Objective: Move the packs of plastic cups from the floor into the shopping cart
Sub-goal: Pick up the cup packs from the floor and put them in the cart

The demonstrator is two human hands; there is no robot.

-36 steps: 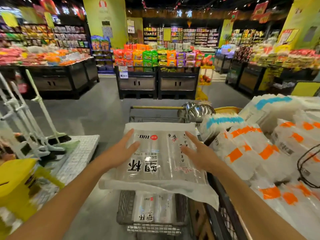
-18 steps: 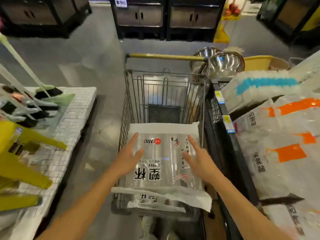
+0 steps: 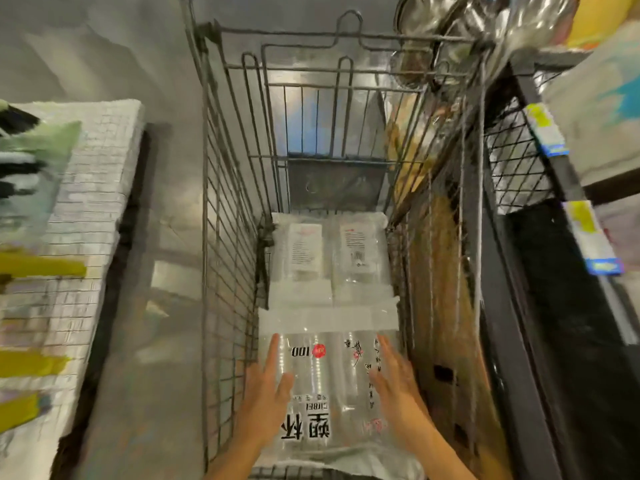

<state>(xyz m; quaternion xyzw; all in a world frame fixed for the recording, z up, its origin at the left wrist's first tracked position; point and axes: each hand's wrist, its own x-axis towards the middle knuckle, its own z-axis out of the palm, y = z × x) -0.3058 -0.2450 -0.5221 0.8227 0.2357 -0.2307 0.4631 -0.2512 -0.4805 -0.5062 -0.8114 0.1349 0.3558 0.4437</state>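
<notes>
A clear, glossy pack of plastic cups [image 3: 323, 372], printed with black characters, is held low inside the wire-mesh shopping cart [image 3: 227, 202]. It is pressed between the left hand [image 3: 266, 388] and right hand [image 3: 394, 384], fingers [image 3: 273, 353] straight. A second pack [image 3: 329, 254] lies beyond it.

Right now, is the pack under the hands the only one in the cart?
No, another pack lies beyond it on the bottom of the cart.

floor [image 3: 162, 81]: grey, glossy | upper right: steel bowls [image 3: 485, 26], stacked | right: black mesh shelf [image 3: 516, 161] with price tags [image 3: 549, 131] on its edges | left: white gridded stack [image 3: 93, 188] with blurred yellow items [image 3: 41, 266] lying on it
</notes>
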